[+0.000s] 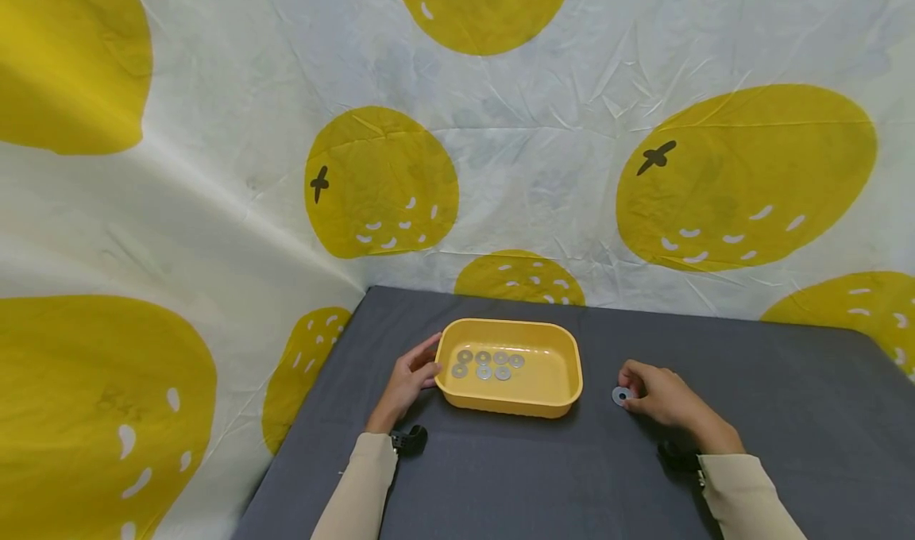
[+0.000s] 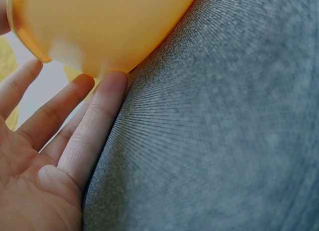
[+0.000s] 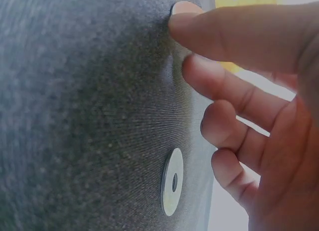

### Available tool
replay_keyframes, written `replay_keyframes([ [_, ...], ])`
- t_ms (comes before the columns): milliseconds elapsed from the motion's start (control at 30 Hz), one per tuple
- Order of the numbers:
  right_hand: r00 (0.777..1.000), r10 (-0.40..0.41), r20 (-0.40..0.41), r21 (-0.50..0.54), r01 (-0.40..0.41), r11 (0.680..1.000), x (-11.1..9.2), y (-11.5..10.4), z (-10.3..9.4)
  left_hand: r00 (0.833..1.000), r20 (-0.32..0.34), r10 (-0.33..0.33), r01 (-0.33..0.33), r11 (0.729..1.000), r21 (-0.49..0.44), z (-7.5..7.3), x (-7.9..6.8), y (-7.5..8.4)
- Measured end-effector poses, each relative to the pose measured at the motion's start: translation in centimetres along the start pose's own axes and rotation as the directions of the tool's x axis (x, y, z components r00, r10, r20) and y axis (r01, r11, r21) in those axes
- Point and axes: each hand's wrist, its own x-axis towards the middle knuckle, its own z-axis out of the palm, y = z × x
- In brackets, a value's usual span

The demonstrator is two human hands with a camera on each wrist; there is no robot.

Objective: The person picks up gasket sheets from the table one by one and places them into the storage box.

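A yellow plastic tray [image 1: 506, 401] stands on the dark cloth with several flat metal washers [image 1: 483, 358] lying in its left half. My left hand [image 1: 406, 381] rests against the tray's left end, fingers mostly straight. In the left wrist view its fingertips [image 2: 113, 84] touch the outer wall low down, close to the cloth. To the tray's right, my right hand [image 1: 665, 397] pinches a washer [image 1: 619, 396] between thumb and finger. The thumb covers most of that washer in the right wrist view. Another washer [image 3: 172, 183] lies on the cloth below the curled fingers; the hand hides it from the head view.
A dark grey cloth [image 1: 529, 476] covers the table. Behind it and along the left hangs a white sheet [image 1: 529, 167] printed with large yellow fruit. Black wrist devices [image 1: 411, 441] sit on both forearms beside beige sleeves [image 1: 360, 492].
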Motion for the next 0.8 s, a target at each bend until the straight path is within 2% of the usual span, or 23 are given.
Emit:
replay_keyframes([
  [167,0.999,-0.037,0.023,0.066,0.035,0.997,-0.04,-0.22,-0.12,1.000,-0.004,0.000,0.000,1.000,0.005,0.01,-0.02,-0.02],
  [433,0.993,-0.030,0.110,0.106,0.018,0.994,0.03,-0.37,-0.47,1.000,-0.008,0.002,-0.002,1.000,0.006,0.03,0.04,0.03],
  [633,0.996,-0.031,0.082,0.132,0.020,0.991,0.14,-0.24,-0.44,1.000,-0.010,-0.002,0.002,1.000,0.006,0.03,0.03,0.09],
  [800,0.999,-0.001,0.034,0.207,-0.006,0.978,0.50,-0.25,-0.49,1.000,-0.006,-0.005,0.005,1.000,0.001,0.00,-0.02,0.12],
])
